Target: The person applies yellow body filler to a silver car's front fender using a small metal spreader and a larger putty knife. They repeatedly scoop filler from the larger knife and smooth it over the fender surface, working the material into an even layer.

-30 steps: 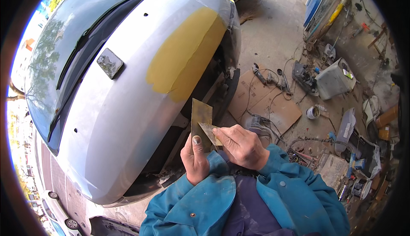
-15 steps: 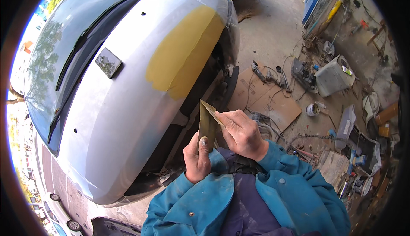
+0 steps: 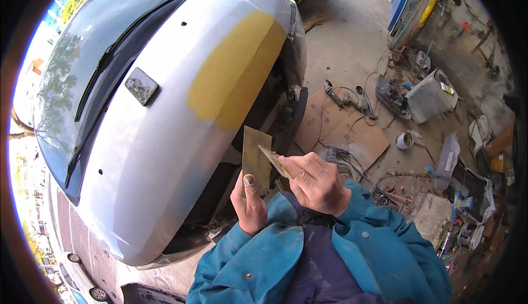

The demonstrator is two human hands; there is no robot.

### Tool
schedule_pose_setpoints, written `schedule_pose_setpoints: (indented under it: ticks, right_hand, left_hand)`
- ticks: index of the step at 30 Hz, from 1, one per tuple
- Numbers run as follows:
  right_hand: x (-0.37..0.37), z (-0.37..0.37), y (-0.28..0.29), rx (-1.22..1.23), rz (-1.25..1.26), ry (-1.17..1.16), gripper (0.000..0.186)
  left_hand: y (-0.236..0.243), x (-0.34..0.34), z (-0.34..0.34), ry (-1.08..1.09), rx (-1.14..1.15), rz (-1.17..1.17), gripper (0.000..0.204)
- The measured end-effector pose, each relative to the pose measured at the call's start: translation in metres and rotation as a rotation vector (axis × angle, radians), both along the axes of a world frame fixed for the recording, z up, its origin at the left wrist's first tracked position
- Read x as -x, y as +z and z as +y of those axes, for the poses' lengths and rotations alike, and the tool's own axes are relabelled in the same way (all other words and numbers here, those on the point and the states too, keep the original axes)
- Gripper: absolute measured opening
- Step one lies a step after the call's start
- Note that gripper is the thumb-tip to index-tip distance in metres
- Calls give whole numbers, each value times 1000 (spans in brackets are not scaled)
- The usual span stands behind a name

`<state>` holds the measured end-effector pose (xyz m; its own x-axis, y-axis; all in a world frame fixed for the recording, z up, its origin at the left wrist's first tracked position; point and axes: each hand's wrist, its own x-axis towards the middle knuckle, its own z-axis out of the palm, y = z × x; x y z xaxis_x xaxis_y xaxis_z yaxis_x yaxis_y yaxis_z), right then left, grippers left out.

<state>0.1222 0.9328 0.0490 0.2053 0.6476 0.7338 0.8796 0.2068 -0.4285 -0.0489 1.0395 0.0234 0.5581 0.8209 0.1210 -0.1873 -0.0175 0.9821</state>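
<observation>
My left hand (image 3: 248, 207) grips the lower end of a flat, rectangular olive-yellow putty spreader (image 3: 254, 144), thumb across its face. In my right hand (image 3: 318, 184) a second thin, flat putty spreader (image 3: 269, 154), pale and smeared, is pinched between thumb and fingers. It slants toward the first spreader's face; whether the two touch I cannot tell. Beyond my hands lies the white car bonnet (image 3: 159, 144), with a broad patch of yellow-tan filler (image 3: 231, 73) over its front part. On the bonnet rests a smeared, rounded-corner mixing board (image 3: 141, 86).
The open front end of the car (image 3: 242, 161) is just past my hands. To the right, cardboard (image 3: 352, 130) lies on the floor with power tools and cables, near a small tin (image 3: 404, 140) and a grey bin (image 3: 432, 97). More clutter sits at the far right.
The two spreaders have come apart at the top edge. The right-hand one has moved down along the other's face, which is now turned more toward me.
</observation>
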Motion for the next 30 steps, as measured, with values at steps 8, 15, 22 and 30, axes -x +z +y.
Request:
schedule_pose_setpoints:
  ticks: [8, 15, 22, 30]
  right_hand:
    - [15, -3, -4, 45, -107, 137, 55]
    - [10, 6, -4, 67, -140, 54, 55]
    - [7, 20, -3, 104, -140, -49, 60]
    - [-2, 20, 12, 100, -109, -61, 62]
  left_hand:
    - [3, 1, -1, -29, -80, -18, 71]
    - [7, -3, -10, -17, -297, 36, 63]
    - [3, -2, -6, -48, -371, 139, 62]
    - [1, -4, 0, 93, -32, -12, 68]
